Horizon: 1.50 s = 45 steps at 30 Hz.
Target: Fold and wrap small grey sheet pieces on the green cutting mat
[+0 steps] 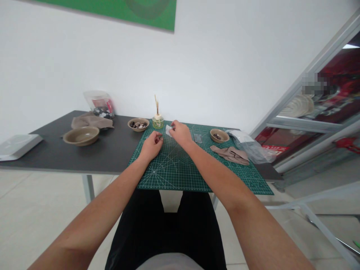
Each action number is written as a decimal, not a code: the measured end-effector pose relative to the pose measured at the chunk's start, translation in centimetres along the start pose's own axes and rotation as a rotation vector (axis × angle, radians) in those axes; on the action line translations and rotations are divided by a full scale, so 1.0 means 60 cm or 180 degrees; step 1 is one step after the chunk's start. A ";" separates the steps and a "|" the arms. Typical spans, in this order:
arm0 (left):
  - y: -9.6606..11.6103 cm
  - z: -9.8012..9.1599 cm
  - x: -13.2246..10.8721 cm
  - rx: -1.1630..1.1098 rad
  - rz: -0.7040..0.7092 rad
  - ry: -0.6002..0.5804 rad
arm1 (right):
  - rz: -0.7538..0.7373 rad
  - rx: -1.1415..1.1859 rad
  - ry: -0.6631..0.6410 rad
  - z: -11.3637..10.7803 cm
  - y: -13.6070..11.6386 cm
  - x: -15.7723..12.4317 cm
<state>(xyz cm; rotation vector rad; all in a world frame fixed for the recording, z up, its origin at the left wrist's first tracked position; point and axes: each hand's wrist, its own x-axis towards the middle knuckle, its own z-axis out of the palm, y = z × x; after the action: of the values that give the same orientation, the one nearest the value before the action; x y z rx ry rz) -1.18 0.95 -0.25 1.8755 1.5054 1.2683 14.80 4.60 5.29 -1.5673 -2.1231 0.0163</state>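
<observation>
We are sitting at a dark table (112, 153) spanning the middle of the frame, a green mat (174, 180) covering its centre. A wide brown bowl (81, 135) is standing centre-left. At the frame's centre, our right hand (181, 133) is pinching a small white piece (168, 130) over the mat; just left and slightly lower, our left hand (152, 144) is gripping a tiny dark piece (160, 137), too small to identify, between its fingertips.

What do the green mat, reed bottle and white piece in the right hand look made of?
Green mat: probably matte vinyl; flat sheet with printed grid.
Reed bottle: glossy, clear glass or plastic; yellowish contents show through.
White piece: perhaps paper or plastic film; pale, thin-looking, finish unclear.
</observation>
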 end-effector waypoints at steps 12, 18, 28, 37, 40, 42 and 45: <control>0.015 -0.005 -0.012 0.0068 0.0408 -0.0936 | -0.0400 0.0427 -0.0028 0.005 0.034 -0.172; 0.009 -0.003 -0.006 0.0160 0.0422 -0.0913 | -0.0261 0.0654 0.0045 0.002 0.047 -0.156; 0.006 0.001 -0.008 -0.0533 -0.0029 -0.0936 | -0.0150 0.0592 0.0111 -0.015 0.033 -0.144; 0.029 -0.010 -0.016 -0.0200 0.0220 -0.0695 | -0.0693 0.0799 0.0183 0.032 0.012 -0.151; 0.037 -0.013 -0.017 -0.0190 0.0148 -0.0760 | -0.0736 0.0655 0.0151 0.037 0.013 -0.154; 0.042 -0.014 -0.019 -0.0185 0.0090 -0.0789 | -0.0735 0.0550 0.0113 0.035 0.014 -0.154; 0.046 -0.015 -0.019 -0.0282 -0.0022 -0.0811 | -0.0734 0.0443 0.0046 0.030 0.012 -0.154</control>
<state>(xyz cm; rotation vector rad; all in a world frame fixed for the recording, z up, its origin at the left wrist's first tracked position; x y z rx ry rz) -0.47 -1.17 1.90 1.8907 1.3009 1.0300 16.72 -2.99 0.00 -1.2343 -2.2275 0.0726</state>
